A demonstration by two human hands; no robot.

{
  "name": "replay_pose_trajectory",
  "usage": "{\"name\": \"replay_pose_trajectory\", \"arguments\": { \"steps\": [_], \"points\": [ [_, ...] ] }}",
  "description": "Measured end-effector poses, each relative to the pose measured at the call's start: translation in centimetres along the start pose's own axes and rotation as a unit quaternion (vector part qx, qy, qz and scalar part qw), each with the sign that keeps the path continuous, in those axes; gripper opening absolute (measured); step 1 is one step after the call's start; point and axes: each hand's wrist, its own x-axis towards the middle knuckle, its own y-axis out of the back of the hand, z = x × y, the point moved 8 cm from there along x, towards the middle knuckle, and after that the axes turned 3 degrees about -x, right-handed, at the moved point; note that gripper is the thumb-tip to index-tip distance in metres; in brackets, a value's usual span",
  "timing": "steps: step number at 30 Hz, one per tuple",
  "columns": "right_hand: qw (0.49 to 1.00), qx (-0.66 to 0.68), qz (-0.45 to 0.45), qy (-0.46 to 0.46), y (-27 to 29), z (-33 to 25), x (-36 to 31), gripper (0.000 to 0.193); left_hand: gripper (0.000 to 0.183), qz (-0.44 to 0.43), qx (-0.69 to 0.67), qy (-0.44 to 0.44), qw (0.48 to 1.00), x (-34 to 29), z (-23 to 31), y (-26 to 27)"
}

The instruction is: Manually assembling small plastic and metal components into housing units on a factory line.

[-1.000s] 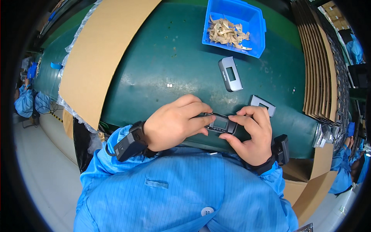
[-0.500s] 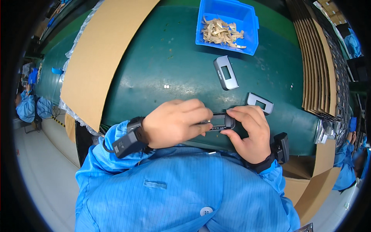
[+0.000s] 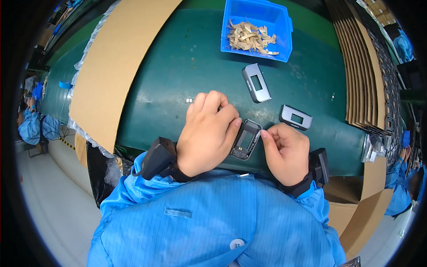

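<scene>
A dark rectangular plastic housing (image 3: 247,139) with a window opening sits tilted between my hands near the table's front edge, its inner side facing up. My left hand (image 3: 208,129) is closed at its left, fingers curled and the thumb along its upper left edge. At its right, my right hand (image 3: 288,151) is also closed, with the thumb tip close to the housing's upper right corner. What either set of fingers holds is hidden. Two grey frames with window openings lie beyond: one frame (image 3: 262,89) farther off, another frame (image 3: 304,120) just past my right hand.
A blue bin (image 3: 284,50) of tan curled strips stands at the far side of the green table (image 3: 178,66). Cardboard (image 3: 106,66) lies at the left; stacked cardboard dividers (image 3: 362,75) stand at the right. Small white pieces (image 3: 189,100) rest on the table. An open carton (image 3: 356,207) is at lower right.
The housing has turned from lying crosswise to pointing away from me. My left hand has moved up and away, its fingers curled; my right fingers have closed in from their spread grip.
</scene>
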Motion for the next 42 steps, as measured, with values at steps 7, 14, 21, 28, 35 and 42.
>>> {"name": "replay_pose_trajectory", "arguments": {
  "steps": [7, 14, 21, 28, 35, 42],
  "points": [
    [0.999, -0.001, -0.023, -0.034, -1.1, 1.0, 0.3, 0.02, 0.012, -0.006, 0.064, -0.004, 0.998, 0.0, 0.6, -1.2],
    [0.993, -0.113, 0.005, 0.036, -1.1, -0.9, 1.0, 0.023, 0.016, -0.01, 0.13, -0.05, 0.99, 0.5, 1.2, -2.3],
    [0.956, -0.274, 0.06, 0.092, -1.9, -2.3, -1.0, 0.017, 0.019, 0.028, 0.13, -0.085, 0.987, -0.4, 3.2, -1.6],
    [0.948, -0.282, 0.097, 0.114, -1.7, -2.5, -0.4, 0.022, 0.016, 0.001, 0.136, -0.094, 0.986, -0.7, 2.8, -1.6],
    [0.937, 0.305, -0.172, 0.013, 0.8, -5.6, 0.7, 0.046, 0.011, -0.013, -0.069, -0.175, 0.982, 2.2, 6.4, 5.2],
    [0.936, 0.329, -0.018, 0.12, 6.4, -7.1, 7.8, 0.032, 0.014, 0.081, -0.243, -0.069, 0.964, 9.2, 5.2, 7.4]
  ]
}}
